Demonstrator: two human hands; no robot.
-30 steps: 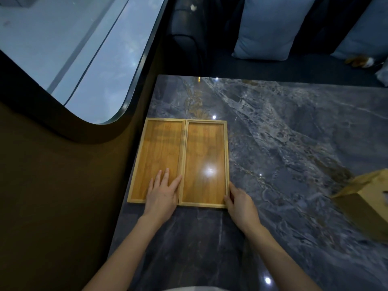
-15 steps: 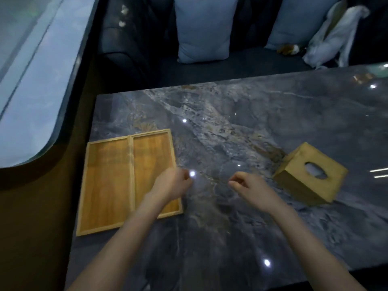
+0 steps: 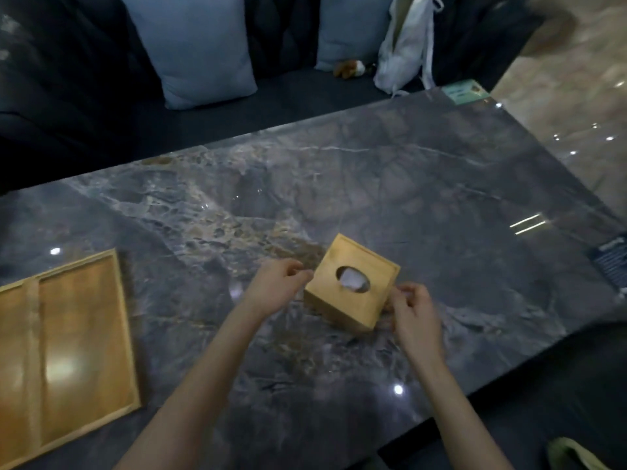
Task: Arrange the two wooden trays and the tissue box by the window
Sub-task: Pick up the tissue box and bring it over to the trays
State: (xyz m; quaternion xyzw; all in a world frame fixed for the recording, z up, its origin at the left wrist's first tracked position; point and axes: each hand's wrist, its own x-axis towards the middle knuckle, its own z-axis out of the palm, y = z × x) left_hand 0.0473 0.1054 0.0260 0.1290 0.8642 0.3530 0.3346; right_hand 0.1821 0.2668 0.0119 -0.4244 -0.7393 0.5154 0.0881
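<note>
Grip-wise, our left hand (image 3: 276,288) and right hand (image 3: 412,308) flank the tissue box (image 3: 353,283), fingers curled, not clamped yet. Trays (image 3: 68,351) look placed; box remains.

1. Tissue box (image 3: 353,283) on marble table (image 3: 441,205), white tissue in oval hole.
2. Left hand (image 3: 276,288) and right hand (image 3: 412,308) at its sides, fingers curled; contact unclear.
3. Two wooden trays (image 3: 68,347) side by side at left edge.
</note>
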